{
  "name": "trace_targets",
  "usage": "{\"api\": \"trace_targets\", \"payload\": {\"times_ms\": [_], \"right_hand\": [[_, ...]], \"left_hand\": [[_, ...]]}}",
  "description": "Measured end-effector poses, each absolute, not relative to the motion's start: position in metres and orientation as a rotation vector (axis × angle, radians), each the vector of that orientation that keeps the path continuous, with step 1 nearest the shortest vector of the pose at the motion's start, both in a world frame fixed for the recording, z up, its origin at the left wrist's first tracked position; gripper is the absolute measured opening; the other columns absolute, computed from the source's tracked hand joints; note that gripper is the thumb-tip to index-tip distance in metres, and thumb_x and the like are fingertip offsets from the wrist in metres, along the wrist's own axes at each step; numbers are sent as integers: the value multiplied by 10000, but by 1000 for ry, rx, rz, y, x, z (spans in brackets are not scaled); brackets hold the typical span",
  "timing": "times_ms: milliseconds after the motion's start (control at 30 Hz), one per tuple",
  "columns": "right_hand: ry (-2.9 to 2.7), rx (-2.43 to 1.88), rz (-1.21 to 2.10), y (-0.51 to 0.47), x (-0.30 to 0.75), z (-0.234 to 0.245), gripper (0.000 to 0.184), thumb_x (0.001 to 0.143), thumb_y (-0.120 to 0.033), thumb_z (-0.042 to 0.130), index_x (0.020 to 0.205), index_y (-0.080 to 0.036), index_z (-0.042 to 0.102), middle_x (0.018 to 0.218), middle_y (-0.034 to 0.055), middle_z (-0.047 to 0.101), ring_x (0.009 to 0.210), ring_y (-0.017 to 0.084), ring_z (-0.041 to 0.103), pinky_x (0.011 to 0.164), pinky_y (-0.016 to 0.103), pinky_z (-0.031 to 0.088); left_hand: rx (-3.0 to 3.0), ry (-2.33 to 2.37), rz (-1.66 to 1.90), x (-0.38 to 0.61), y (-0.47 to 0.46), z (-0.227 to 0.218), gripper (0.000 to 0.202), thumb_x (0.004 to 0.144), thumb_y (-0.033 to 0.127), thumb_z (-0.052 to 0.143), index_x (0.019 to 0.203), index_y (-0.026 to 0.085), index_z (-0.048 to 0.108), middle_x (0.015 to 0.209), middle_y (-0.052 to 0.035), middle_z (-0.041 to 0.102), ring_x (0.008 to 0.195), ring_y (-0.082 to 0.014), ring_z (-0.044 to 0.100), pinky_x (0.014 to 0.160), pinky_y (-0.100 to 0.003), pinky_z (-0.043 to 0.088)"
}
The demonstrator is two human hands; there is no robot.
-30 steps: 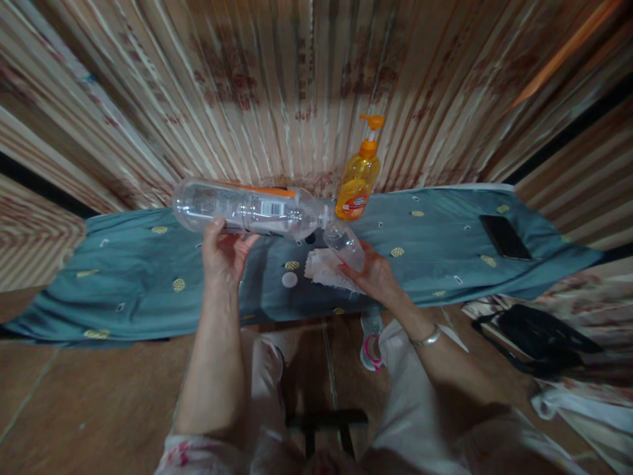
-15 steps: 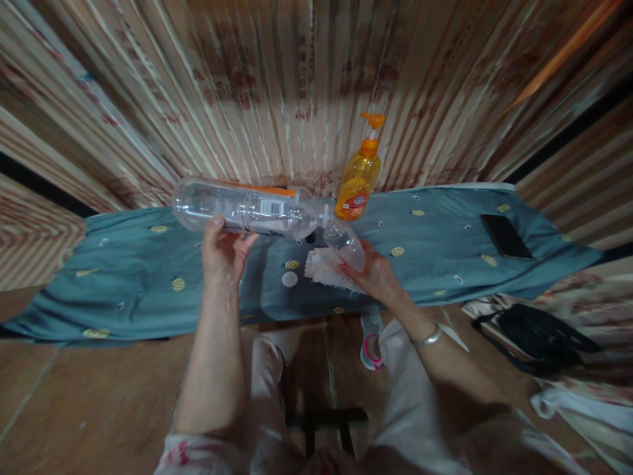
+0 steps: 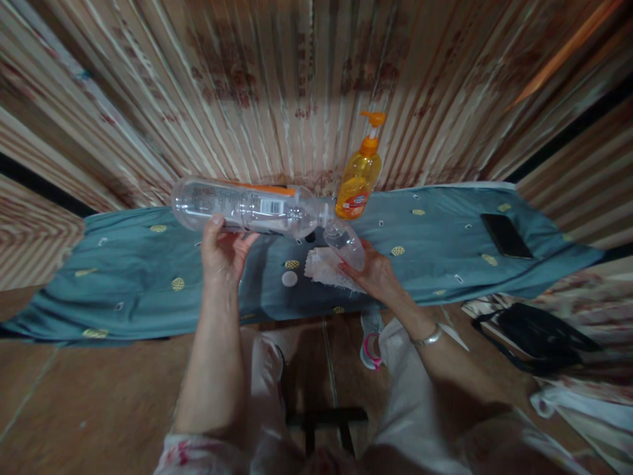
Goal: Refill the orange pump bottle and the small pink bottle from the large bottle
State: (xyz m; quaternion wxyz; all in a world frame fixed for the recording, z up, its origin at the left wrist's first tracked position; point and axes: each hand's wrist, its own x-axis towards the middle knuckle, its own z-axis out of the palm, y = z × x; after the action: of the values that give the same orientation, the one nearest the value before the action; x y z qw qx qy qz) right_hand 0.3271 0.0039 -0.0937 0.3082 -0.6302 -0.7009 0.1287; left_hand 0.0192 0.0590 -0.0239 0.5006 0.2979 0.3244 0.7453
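A teal cloth (image 3: 123,264), dotted with small yellow motifs, was spread over a long low surface in front of a striped curtain (image 3: 148,99). Above the cloth's left half, a large clear bottle (image 3: 247,208) was held almost level, its base pointing left and its neck pointing right. It was gripped from below by the left hand (image 3: 222,254), with the thumb raised against the near side and the fingers curled round the underside. A small white round cap (image 3: 289,279) lay flat on the cloth just right of that hand, and a white lacy piece of fabric (image 3: 324,267) lay beside it. Over that fabric a small clear container (image 3: 346,244) was held tilted, its mouth turned up and to the left, meeting the neck of the large bottle. It was clasped by the right hand (image 3: 378,277), the fingers wrapped closely round its lower part. Whether any liquid was passing between the two could not be told. An orange pump bottle (image 3: 359,181) stood upright at the back edge of the cloth, just behind the container. A silver bracelet (image 3: 428,338) was worn on the right wrist. Well to the right, a black phone (image 3: 505,235) lay flat on the cloth, and a black bag (image 3: 539,336) was seen on the floor below it.
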Motion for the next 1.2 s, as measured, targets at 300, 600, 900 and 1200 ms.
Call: {"api": "trace_targets", "payload": {"times_ms": [300,600,900,1200], "right_hand": [[-1852,-1662,303,4,327,-96,696,863,-499,810,1392,-91,614,1202,239,798,1094,397,793,914,514,653],[-1851,-1636,313,5,329,-98,710,877,-587,751,1391,-114,628,1173,230,805,1058,376,791,891,496,653],[-1841,-1684,312,3,325,-93,686,858,-520,797,1380,-111,621,1184,222,811,1077,382,800,903,467,647],[-1833,-1687,315,4,325,-94,692,854,-505,804,1384,-108,604,1203,231,802,1098,387,795,925,493,642]], "left_hand": [[689,800,1801,21,58,-21,329,674,467,888,822,238,705,888,-44,786,899,-242,776,795,-373,691],[614,815,1817,26,56,-16,319,639,441,901,785,225,717,898,-49,806,807,-213,765,711,-330,685],[602,807,1820,26,56,-16,325,677,443,895,816,219,705,824,-28,769,762,-202,755,741,-361,699],[691,817,1807,21,58,-23,393,680,504,887,889,222,709,913,-64,778,911,-256,769,813,-419,697]]}}
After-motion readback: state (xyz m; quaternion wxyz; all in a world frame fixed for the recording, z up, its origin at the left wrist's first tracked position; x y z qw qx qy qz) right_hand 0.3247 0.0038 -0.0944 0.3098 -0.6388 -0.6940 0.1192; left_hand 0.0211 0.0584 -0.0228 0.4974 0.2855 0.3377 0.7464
